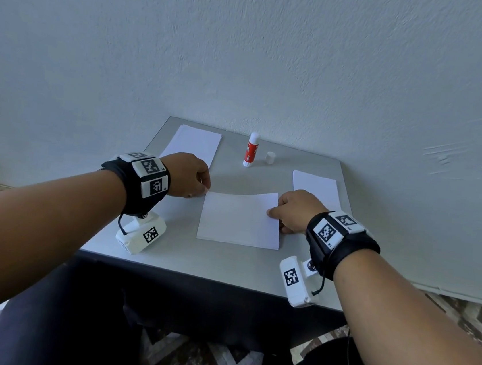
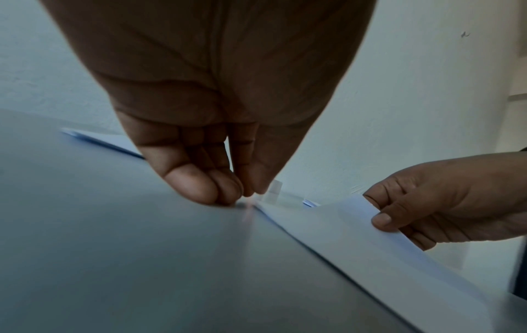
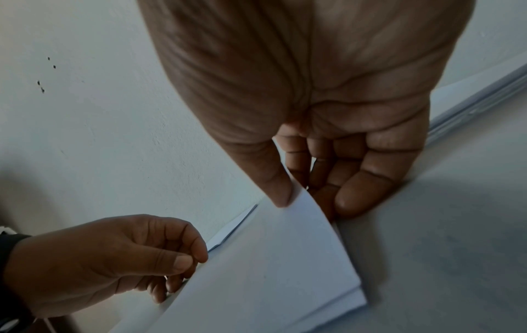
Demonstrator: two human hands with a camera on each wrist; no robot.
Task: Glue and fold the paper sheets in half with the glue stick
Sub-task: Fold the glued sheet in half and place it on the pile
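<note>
A white paper sheet [image 1: 241, 212] lies on top of a stack in the middle of the grey table [image 1: 183, 254]; its far edge bows upward. My left hand [image 1: 202, 191] pinches its far left corner between thumb and fingertips [image 2: 228, 191]. At the right edge, my right hand [image 1: 273, 213] holds the sheet [image 3: 256, 259] with its thumb on top and its fingers underneath. The red and white glue stick [image 1: 251, 150] stands upright at the back of the table. Its white cap [image 1: 270, 157] stands just to its right.
A pile of white sheets [image 1: 193, 144] lies at the back left, behind my left hand. Another pile [image 1: 314, 184] lies at the right, behind my right hand. The table stands against a pale wall [image 1: 249, 48]. My legs are under the front edge.
</note>
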